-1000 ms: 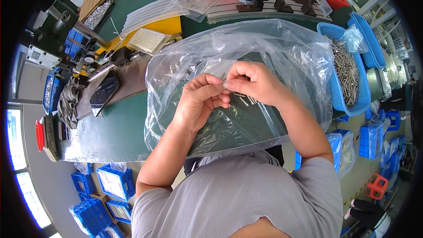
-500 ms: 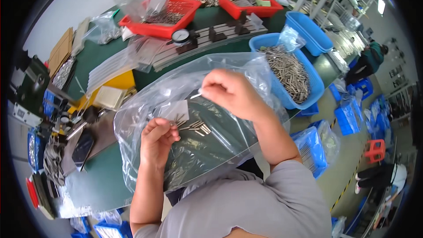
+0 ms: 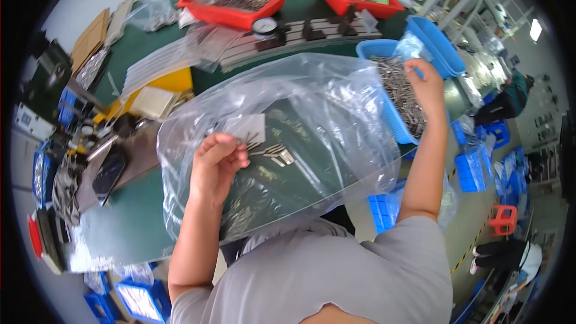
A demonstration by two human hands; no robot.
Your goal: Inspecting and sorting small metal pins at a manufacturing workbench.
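My left hand [image 3: 217,161] is curled closed over a large clear plastic bag [image 3: 336,93] spread on the green table. Thin metal pins [image 3: 252,138] stick out beside its fingertips, apparently gripped there. More loose short pins [image 3: 279,155] lie just right of that hand, on the plastic. A small white paper slip [image 3: 254,125] is behind them. Far to the right, my right hand [image 3: 427,84] reaches over a blue basket [image 3: 384,105] heaped with metal pins [image 3: 397,87]. Its thumb and fingers are bent together; anything between them is too small to make out.
Red baskets [image 3: 252,19] [image 3: 336,6] of metal parts stand at the back. A dial gauge [image 3: 264,26] sits on a metal rail fixture before them. Another blue basket [image 3: 438,48] stands at the right. A dark phone-like object [image 3: 110,174] lies left.
My right hand has moved from above the bag, where it pinched a pin, rightward to the blue basket. My left hand stays near the loose pins. The whole view has shifted slightly.
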